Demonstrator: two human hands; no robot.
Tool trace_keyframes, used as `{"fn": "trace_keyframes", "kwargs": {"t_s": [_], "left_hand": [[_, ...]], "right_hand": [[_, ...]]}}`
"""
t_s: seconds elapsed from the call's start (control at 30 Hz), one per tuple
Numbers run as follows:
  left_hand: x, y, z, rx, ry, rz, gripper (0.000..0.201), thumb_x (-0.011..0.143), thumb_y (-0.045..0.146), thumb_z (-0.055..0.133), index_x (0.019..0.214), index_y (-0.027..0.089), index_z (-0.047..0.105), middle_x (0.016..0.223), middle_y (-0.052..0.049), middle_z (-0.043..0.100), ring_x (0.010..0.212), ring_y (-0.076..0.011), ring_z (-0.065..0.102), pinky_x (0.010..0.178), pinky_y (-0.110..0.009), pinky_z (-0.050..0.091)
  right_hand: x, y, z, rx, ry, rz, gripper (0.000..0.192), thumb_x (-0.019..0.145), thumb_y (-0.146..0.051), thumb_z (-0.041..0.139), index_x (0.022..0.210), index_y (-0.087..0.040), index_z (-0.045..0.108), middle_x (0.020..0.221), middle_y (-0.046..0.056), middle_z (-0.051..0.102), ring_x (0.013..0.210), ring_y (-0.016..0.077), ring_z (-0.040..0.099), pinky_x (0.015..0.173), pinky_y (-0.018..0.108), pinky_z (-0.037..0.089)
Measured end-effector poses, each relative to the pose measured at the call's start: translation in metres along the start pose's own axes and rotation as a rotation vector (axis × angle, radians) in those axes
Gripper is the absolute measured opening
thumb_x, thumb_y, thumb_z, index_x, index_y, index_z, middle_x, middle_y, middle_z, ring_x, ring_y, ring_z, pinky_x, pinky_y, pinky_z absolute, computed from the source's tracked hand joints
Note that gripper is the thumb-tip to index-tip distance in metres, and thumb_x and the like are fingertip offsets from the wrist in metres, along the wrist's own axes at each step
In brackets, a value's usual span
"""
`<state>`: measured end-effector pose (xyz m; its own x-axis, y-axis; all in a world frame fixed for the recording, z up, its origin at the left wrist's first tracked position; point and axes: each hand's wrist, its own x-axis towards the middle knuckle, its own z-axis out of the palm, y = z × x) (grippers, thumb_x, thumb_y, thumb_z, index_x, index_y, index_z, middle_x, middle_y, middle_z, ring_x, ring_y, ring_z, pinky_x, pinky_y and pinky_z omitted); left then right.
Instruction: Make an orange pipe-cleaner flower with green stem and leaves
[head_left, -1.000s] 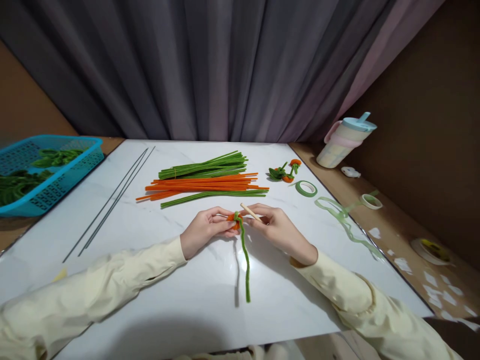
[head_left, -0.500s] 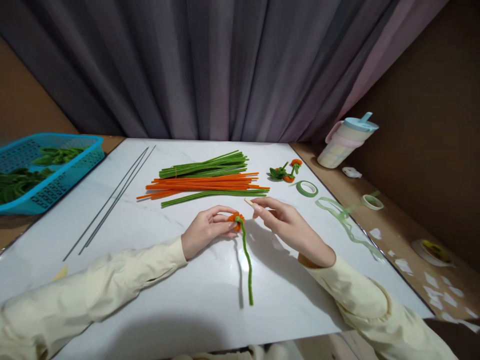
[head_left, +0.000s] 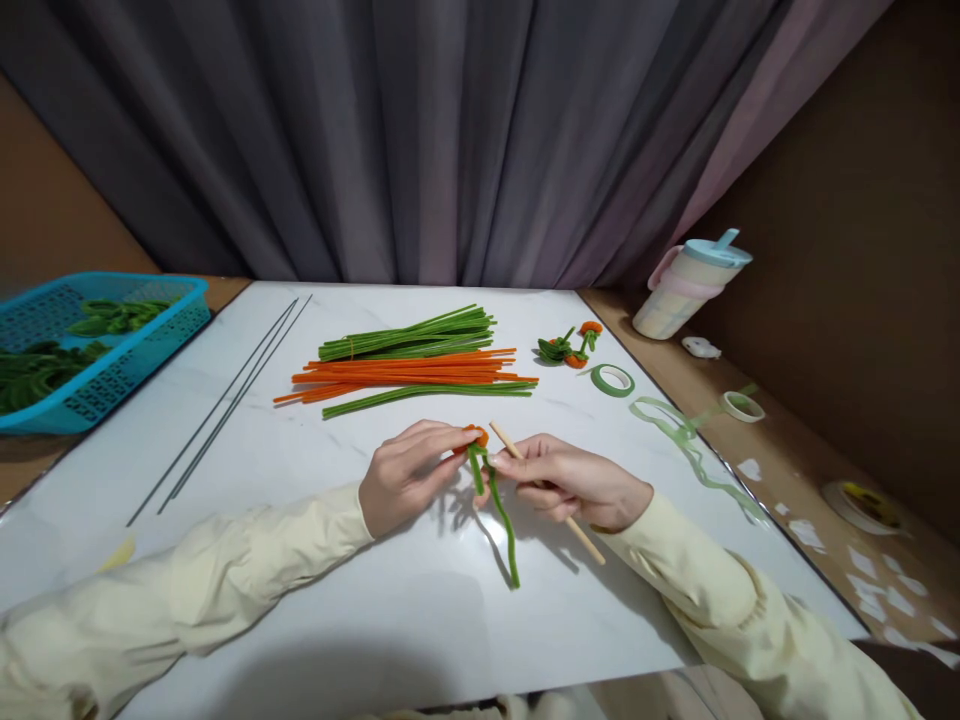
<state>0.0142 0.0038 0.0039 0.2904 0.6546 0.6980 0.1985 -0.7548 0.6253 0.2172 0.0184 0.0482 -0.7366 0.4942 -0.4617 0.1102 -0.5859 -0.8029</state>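
Right hand (head_left: 574,483), gripping the wooden stick (head_left: 547,492), has returned to the green stem (head_left: 499,510); left hand (head_left: 405,475) pinches the orange bud (head_left: 475,434)

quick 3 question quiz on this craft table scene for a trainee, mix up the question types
1. True or false: the right hand holds a wooden stick.
2. Which colour of pipe cleaners lies in the middle of the pile: A orange, B blue, C white?
3. Fill in: the left hand pinches an orange bud with a ____ stem.

Key: 1 true; 2 A; 3 green
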Motion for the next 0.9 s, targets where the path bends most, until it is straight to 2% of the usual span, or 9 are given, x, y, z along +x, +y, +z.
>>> {"fn": "trace_keyframes", "kwargs": {"t_s": [0.1, 0.2, 0.27, 0.37, 0.47, 0.6, 0.77, 0.83, 0.9], "left_hand": [[0.000, -0.002, -0.002, 0.015, -0.021, 0.022, 0.033, 0.078, 0.009, 0.059, 0.108, 0.024, 0.063, 0.096, -0.007, 0.069, 0.090, -0.0188, 0.061, 0.082, -0.033, 0.048], [0.001, -0.001, -0.004, 0.111, -0.057, 0.062, 0.029, 0.079, 0.009, 0.057, 0.103, 0.023, 0.064, 0.103, -0.008, 0.067, 0.101, -0.0221, 0.057, 0.087, -0.038, 0.044], [0.002, 0.001, -0.004, 0.192, -0.059, 0.090, 0.026, 0.079, 0.008, 0.055, 0.099, 0.023, 0.065, 0.105, -0.008, 0.067, 0.106, -0.0234, 0.053, 0.088, -0.040, 0.041], [0.003, 0.005, -0.004, 0.259, -0.059, 0.116, 0.024, 0.081, 0.007, 0.052, 0.098, 0.021, 0.063, 0.103, -0.007, 0.067, 0.107, -0.0231, 0.051, 0.088, -0.041, 0.040], [0.004, 0.009, -0.004, 0.259, -0.064, 0.132, 0.023, 0.083, 0.005, 0.048, 0.095, 0.019, 0.061, 0.099, -0.008, 0.067, 0.106, -0.0228, 0.051, 0.087, -0.040, 0.040], [0.006, 0.013, -0.005, 0.236, -0.083, 0.115, 0.020, 0.083, 0.006, 0.047, 0.091, 0.019, 0.060, 0.094, -0.007, 0.066, 0.106, -0.0229, 0.051, 0.088, -0.040, 0.039], [0.015, 0.022, -0.011, 0.268, -0.193, 0.111, 0.015, 0.077, 0.014, 0.055, 0.091, 0.017, 0.059, 0.105, -0.011, 0.060, 0.110, -0.0272, 0.046, 0.090, -0.043, 0.038], [0.019, 0.024, -0.014, 0.324, -0.222, 0.116, 0.014, 0.076, 0.014, 0.056, 0.089, 0.017, 0.060, 0.105, -0.010, 0.059, 0.105, -0.0262, 0.047, 0.088, -0.043, 0.038], [0.023, 0.026, -0.017, 0.369, -0.251, 0.133, 0.012, 0.078, 0.012, 0.053, 0.086, 0.018, 0.060, 0.100, -0.009, 0.058, 0.099, -0.0237, 0.048, 0.085, -0.040, 0.039]], "right_hand": [[0.002, 0.002, 0.005, 0.013, -0.006, -0.051, 0.023, 0.082, -0.028, 0.058, 0.076, -0.007, 0.065, 0.037, -0.011, 0.027, 0.033, 0.0006, 0.009, 0.029, 0.014, 0.007], [0.001, 0.002, 0.008, 0.009, 0.027, -0.091, 0.020, 0.081, -0.024, 0.059, 0.075, -0.007, 0.066, 0.036, -0.011, 0.028, 0.032, 0.0002, 0.011, 0.029, 0.014, 0.007], [0.001, 0.003, 0.009, 0.004, 0.040, -0.099, 0.018, 0.080, -0.023, 0.060, 0.077, -0.007, 0.067, 0.039, -0.009, 0.038, 0.032, -0.0008, 0.011, 0.029, 0.014, 0.006], [0.003, 0.006, 0.008, 0.016, 0.046, -0.113, 0.016, 0.078, -0.023, 0.062, 0.078, -0.008, 0.067, 0.055, -0.002, 0.058, 0.032, -0.0021, 0.015, 0.029, 0.015, 0.007], [0.006, 0.008, 0.009, 0.032, 0.052, -0.124, 0.015, 0.076, -0.023, 0.064, 0.078, -0.008, 0.066, 0.066, 0.002, 0.065, 0.032, -0.0023, 0.018, 0.030, 0.016, 0.006], [0.003, 0.006, 0.013, -0.035, 0.099, -0.143, 0.016, 0.075, -0.022, 0.064, 0.073, -0.007, 0.067, 0.060, 0.001, 0.062, 0.033, -0.0020, 0.017, 0.033, 0.019, 0.005], [-0.006, 0.000, 0.017, -0.206, 0.175, -0.258, 0.018, 0.074, -0.024, 0.065, 0.070, -0.008, 0.070, 0.045, -0.004, 0.049, 0.037, 0.0013, 0.019, 0.037, 0.022, 0.008], [-0.008, -0.001, 0.017, -0.233, 0.187, -0.270, 0.019, 0.074, -0.026, 0.065, 0.068, -0.008, 0.070, 0.042, -0.005, 0.044, 0.038, 0.0020, 0.019, 0.038, 0.023, 0.008], [-0.007, 0.000, 0.017, -0.210, 0.172, -0.249, 0.020, 0.074, -0.027, 0.065, 0.069, -0.008, 0.069, 0.044, -0.004, 0.048, 0.037, 0.0016, 0.018, 0.037, 0.023, 0.008]]}}
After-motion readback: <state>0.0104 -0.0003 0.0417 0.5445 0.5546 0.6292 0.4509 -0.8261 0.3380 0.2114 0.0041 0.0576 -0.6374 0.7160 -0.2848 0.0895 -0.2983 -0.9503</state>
